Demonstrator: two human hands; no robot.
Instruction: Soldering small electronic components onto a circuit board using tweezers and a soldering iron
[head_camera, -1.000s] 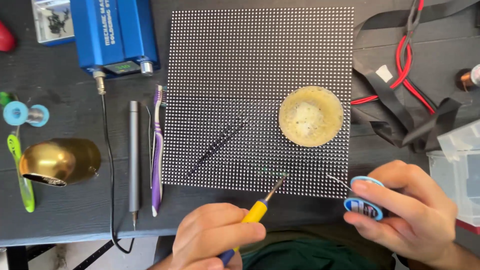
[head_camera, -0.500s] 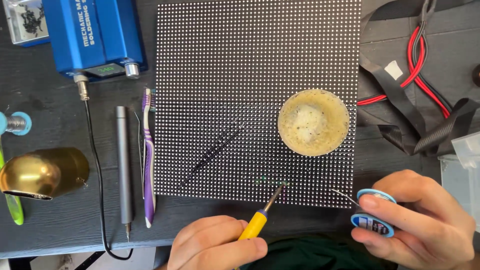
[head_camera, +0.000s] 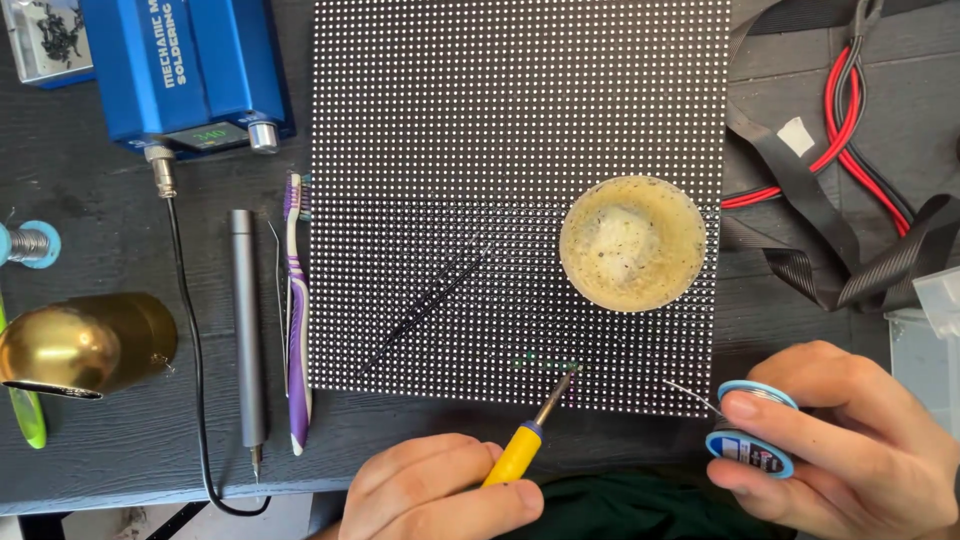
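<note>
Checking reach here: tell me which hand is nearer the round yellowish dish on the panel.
Right. The right hand, holding the solder spool, sits below and right of the dish; the left hand, holding the soldering iron, sits farther, below-left.

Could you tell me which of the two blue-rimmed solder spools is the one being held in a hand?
The spool at the lower right, gripped by the right hand. The other spool lies untouched at the table's far left edge.

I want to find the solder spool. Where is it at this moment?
In the head view, the blue solder spool is at the lower right, pinched in the right hand, just past the bottom right corner of the LED panel.
</note>
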